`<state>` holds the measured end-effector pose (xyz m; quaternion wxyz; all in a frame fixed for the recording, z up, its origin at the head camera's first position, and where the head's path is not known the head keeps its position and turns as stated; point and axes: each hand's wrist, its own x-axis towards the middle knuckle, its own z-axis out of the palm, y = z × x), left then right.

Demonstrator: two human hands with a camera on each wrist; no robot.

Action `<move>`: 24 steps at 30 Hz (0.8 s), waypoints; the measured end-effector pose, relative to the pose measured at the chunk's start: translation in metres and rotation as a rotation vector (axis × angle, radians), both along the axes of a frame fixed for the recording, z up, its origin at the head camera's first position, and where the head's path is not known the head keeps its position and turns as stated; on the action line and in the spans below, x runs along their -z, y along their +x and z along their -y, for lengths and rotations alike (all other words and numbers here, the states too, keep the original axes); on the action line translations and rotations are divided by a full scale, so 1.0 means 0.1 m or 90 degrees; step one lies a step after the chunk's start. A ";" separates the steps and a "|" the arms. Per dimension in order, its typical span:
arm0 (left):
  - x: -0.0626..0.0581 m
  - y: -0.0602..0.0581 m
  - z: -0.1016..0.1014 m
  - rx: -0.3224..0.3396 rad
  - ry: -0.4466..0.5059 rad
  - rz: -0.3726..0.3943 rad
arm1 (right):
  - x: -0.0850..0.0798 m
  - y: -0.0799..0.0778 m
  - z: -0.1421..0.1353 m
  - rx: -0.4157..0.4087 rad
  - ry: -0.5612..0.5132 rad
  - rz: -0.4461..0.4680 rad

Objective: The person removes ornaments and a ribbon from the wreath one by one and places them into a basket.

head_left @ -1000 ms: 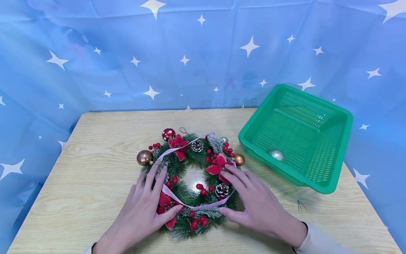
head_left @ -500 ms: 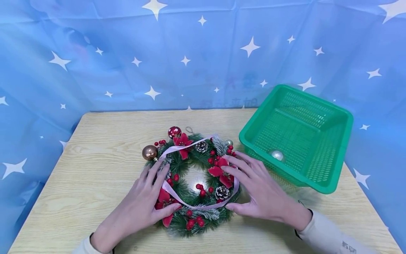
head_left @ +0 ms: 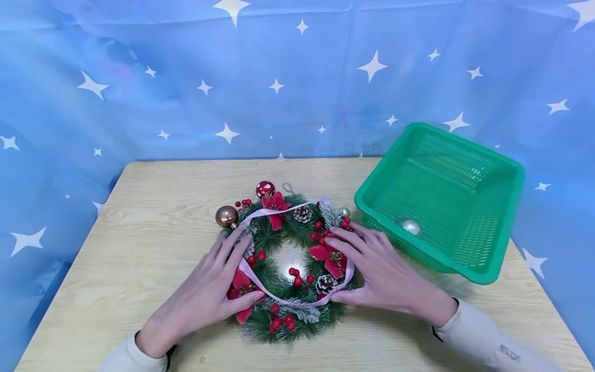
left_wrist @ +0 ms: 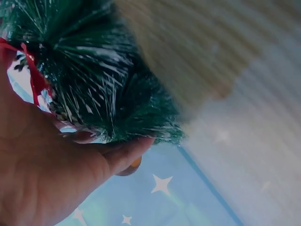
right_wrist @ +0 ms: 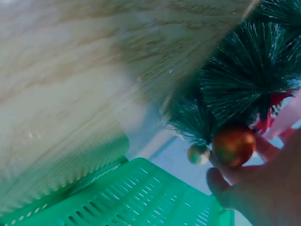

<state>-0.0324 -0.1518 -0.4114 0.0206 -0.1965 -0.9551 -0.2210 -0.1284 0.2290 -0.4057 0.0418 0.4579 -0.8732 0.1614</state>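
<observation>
A green pine wreath (head_left: 265, 323) lies on the table, dressed with red poinsettias, berries, frosted sprigs and pinecones. A pale lilac ribbon (head_left: 297, 304) runs in a loop over its top. My left hand (head_left: 204, 289) grips the wreath's left side, fingers spread over the greenery and thumb on a lower red flower (head_left: 241, 292). On the opposite side my right hand (head_left: 386, 274) holds the wreath, its fingertips by the right-hand poinsettia (head_left: 332, 258) and thumb near the ribbon. An orange-gold ball (right_wrist: 233, 145) shows beside the right fingers in the right wrist view; the head view hides it.
At the right stands a green plastic basket (head_left: 504, 217), close to the wreath, with a silver ball (head_left: 411, 227) inside. A brown ball (head_left: 226, 216) and a dotted red ball (head_left: 265, 189) stick out from the wreath's upper left. A star-patterned blue cloth (head_left: 279, 119) hangs behind the table.
The wreath has turned slightly clockwise between my hands: its upper balls have shifted right and up, its lower berries left. My right hand has moved a little outward with it, covering the orange ball.
</observation>
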 end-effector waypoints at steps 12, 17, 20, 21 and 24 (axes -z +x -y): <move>-0.08 0.19 -0.14 -0.108 -0.006 -0.032 | -0.02 0.07 0.04 0.040 0.049 -0.002; -0.13 0.26 -0.21 -0.144 -0.017 -0.023 | -0.03 0.13 0.06 0.055 0.058 -0.005; -0.14 0.30 -0.25 -0.153 -0.028 -0.014 | -0.03 0.18 0.08 0.068 0.067 -0.003; -0.15 0.31 -0.26 -0.156 -0.031 -0.012 | -0.03 0.20 0.09 0.074 0.071 -0.004; -0.15 0.34 -0.30 -0.156 -0.043 -0.014 | -0.03 0.28 0.12 0.096 0.080 -0.010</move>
